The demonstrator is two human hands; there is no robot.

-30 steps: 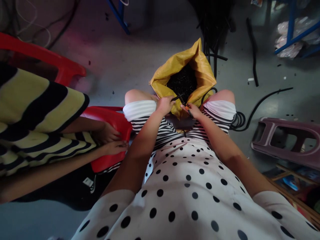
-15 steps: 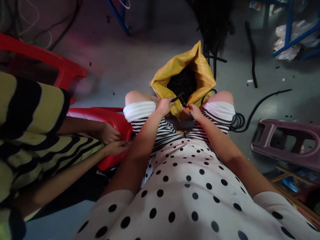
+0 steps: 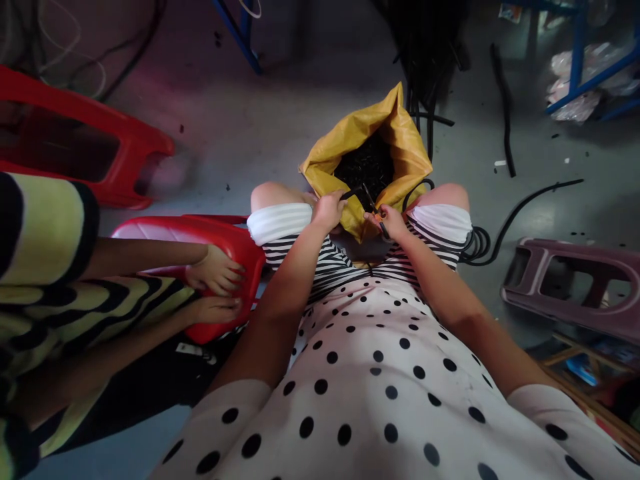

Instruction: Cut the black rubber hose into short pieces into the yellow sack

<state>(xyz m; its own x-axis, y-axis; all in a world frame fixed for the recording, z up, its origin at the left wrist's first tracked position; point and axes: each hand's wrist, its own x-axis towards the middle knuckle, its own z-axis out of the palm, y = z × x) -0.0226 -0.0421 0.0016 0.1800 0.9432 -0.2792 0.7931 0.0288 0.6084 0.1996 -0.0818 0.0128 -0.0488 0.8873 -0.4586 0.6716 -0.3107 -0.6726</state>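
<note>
Between my knees stands a yellow woven sack point(image 3: 335, 143), its mouth wide apart, with many small black cut pieces point(image 3: 367, 167) inside. My left hand point(image 3: 329, 210) is closed on a piece of black tubing point(image 3: 351, 193), whose end points over the sack's near rim. Just to the right, my right hand point(image 3: 393, 222) grips scissors point(image 3: 379, 218) with orange and dark handles. Their blades reach up and left over the sack mouth, close to the tubing's end. Whether blades and tubing touch I cannot tell.
A person's hands point(image 3: 215, 270) rest on a red plastic stool point(image 3: 250, 267) at my left; another red stool point(image 3: 145, 137) stands beyond. Long black tubes point(image 3: 430, 87) lie behind the sack. Coiled black tubing point(image 3: 477, 243) is by my right knee, near a mauve stool point(image 3: 525, 277).
The other person's hands and body have shifted left on the red stool. The scissor blades appear slightly further apart from the tubing; my own hands have hardly moved.
</note>
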